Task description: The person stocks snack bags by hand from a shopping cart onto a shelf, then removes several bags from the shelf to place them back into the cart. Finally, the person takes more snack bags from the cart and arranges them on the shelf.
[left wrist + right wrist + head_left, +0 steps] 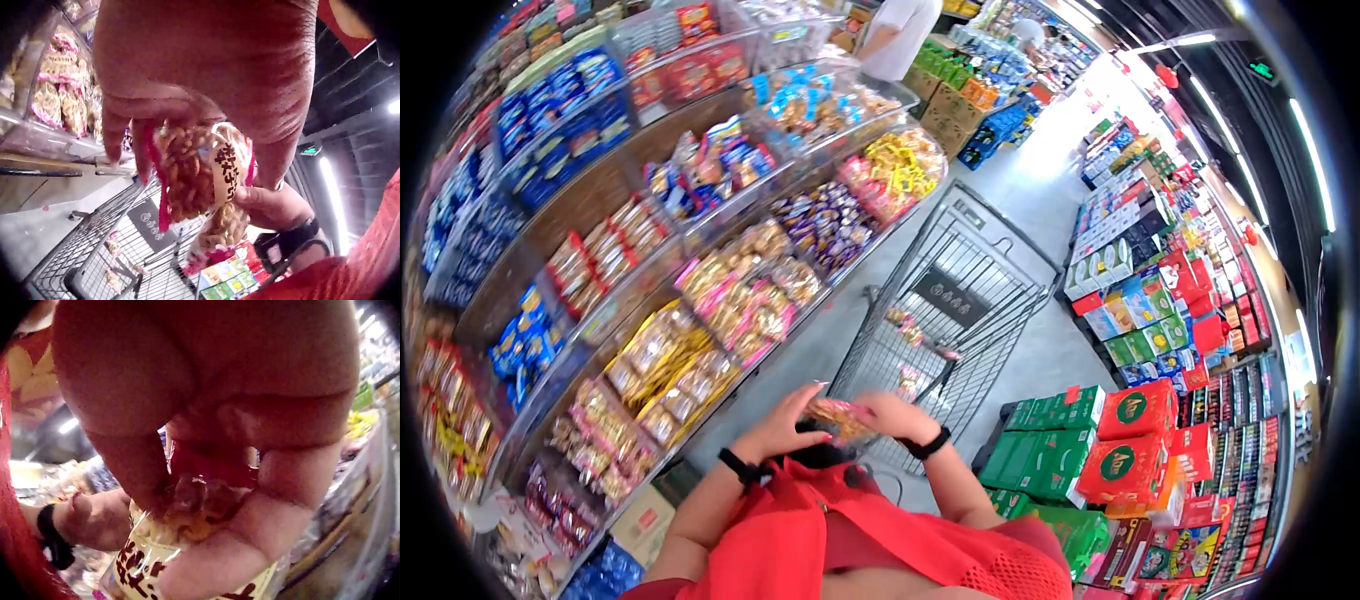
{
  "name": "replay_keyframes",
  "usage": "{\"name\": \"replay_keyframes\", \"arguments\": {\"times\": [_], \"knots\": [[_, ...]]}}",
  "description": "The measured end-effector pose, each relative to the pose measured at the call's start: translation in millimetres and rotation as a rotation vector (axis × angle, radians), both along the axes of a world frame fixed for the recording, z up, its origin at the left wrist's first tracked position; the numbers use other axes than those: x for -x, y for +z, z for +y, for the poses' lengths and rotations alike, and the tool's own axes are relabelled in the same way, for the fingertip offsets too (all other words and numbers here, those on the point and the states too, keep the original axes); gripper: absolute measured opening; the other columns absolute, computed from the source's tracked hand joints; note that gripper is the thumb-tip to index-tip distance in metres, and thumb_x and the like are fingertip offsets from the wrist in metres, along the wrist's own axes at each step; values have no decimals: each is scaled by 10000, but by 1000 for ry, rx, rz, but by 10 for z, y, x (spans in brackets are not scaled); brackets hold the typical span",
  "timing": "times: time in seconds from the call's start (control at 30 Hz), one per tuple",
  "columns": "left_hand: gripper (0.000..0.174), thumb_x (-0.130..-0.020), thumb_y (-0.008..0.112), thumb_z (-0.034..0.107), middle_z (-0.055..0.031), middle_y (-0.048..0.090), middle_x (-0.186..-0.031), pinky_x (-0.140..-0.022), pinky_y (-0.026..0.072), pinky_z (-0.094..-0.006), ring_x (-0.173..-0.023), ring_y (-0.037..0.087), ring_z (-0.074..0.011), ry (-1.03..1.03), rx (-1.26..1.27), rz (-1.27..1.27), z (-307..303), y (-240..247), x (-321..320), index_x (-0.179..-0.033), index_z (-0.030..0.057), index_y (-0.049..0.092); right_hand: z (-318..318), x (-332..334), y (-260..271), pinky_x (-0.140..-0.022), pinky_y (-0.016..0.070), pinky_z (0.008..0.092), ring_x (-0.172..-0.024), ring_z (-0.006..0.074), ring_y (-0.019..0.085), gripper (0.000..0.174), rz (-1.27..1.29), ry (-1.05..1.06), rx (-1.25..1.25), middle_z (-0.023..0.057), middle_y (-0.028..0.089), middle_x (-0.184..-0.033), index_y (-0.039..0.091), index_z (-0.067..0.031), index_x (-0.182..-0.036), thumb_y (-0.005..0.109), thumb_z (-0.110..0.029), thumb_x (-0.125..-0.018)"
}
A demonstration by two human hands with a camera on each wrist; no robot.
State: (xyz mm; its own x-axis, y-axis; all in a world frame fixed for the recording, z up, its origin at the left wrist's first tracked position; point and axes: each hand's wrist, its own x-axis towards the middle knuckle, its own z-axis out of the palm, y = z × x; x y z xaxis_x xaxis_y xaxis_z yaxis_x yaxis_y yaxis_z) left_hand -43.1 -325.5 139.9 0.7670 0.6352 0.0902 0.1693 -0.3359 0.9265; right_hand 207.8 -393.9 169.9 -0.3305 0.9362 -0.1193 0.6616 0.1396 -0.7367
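In front of the red top, both hands are on clear bags of brown snacks with pink edges. The snack bag [187,175] nearest the left wrist camera has a cream label with dark characters; a second snack bag [224,228] shows below it. My left hand [785,425] holds the bag from the left, fingers on one side and thumb on the other. From the right, my right hand [897,415] grips the bags, its fingers curled close by the label [140,572]. Beyond the hands stands a wire shopping cart [1000,345] with a few small packs [908,328] in it.
To the left runs a long shelf of clear bins with packaged snacks [740,290]. Stacked green cartons [1045,450] and red boxes [1135,410] stand close on the right. An aisle floor [1040,175] stretches ahead, with a person in white [897,40] beside the shelf.
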Motion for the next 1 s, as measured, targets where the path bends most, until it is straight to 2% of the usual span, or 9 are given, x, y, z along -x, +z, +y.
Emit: {"name": "replay_keyframes", "arguments": {"times": [0.1, 0.2, 0.37, 0.43, 0.53, 0.73, 0.87, 0.93, 1.0], "knots": [[548, -845, 720, 212, -81, 604, -1179, -931, 468, -326, -1078, 575, -162, -80, 464, 5, -81, 285, 620, -1307, 41, 482, 130, 685, 137, -667, 472, 413, -750, 373, 591, 172, 127, 181, -4, 197, 612, -829, 623, -8, -936, 605, -172, -885], [391, -874, 687, 128, -22, 636, -1081, -878, 497, -297, -1006, 601, -121, 85, 558, -45, -184, 248, 1297, -1225, 32, 546, 231, 1213, 327, -690, 487, 303, -780, 180, 598, 317, 283, 219, 85, 121, 636, -912, 598, -33, -1145, 682, -156, -865], [532, -885, 682, 156, -49, 585, -1270, -989, 437, -303, -1134, 550, -118, 71, 859, -398, -527, 457, 2093, -1351, -1, 478, 310, 1618, 486, -824, 509, 275, -974, 123, 586, 574, 285, 487, 327, 73, 568, -1179, 447, -19, -1327, 717, -80, -825], [790, -838, 739, 271, -59, 557, -1322, -993, 425, -293, -1152, 540, -125, -12, 829, -396, -605, 418, 2085, -1467, 19, 333, 362, 1820, 490, -759, 511, 264, -884, 107, 606, 444, 191, 379, 319, 48, 621, -1041, 523, -15, -1211, 721, -87, -820], [481, -878, 692, 140, -25, 575, -1267, -982, 430, -296, -1135, 518, -98, -24, 771, -197, -580, 384, 1978, -1312, 22, 522, 538, 2044, 481, -702, 503, 250, -797, 101, 615, 308, 195, 316, 186, 18, 644, -893, 578, -12, -1087, 721, -96, -828], [404, -878, 694, 118, -5, 628, -1142, -934, 451, -272, -1048, 562, -93, 89, 736, -244, -306, 439, 1844, -1248, 29, 558, 794, 2088, 363, -686, 494, 271, -778, 97, 607, 268, 514, -1, 300, 53, 659, -823, 613, -4, -958, 765, -165, -807], [432, -845, 731, 189, -56, 559, -1237, -965, 435, -306, -1126, 529, -136, 47, 270, -45, 8, 443, 1618, -1229, 53, 585, 927, 1934, 210, -699, 485, 262, -786, 97, 589, 226, 441, -83, 98, 41, 645, -837, 618, -7, -951, 741, -156, -834], [439, -845, 731, 207, -62, 520, -1275, -963, 436, -308, -1136, 522, -159, 101, 533, -47, 217, 330, 1459, -1224, 41, 585, 1059, 1840, 74, -708, 479, 255, -797, 97, 583, 218, 525, -154, 33, 38, 644, -856, 620, -12, -945, 734, -166, -842], [428, -855, 726, 195, -54, 541, -1234, -942, 447, -292, -1106, 534, -144, 179, 646, -168, 379, 232, 1268, -1217, 18, 581, 1189, 1658, 48, -736, 472, 236, -831, 89, 584, 229, 795, -291, 310, 34, 643, -909, 603, -9, -1005, 679, -197, -899]]}}
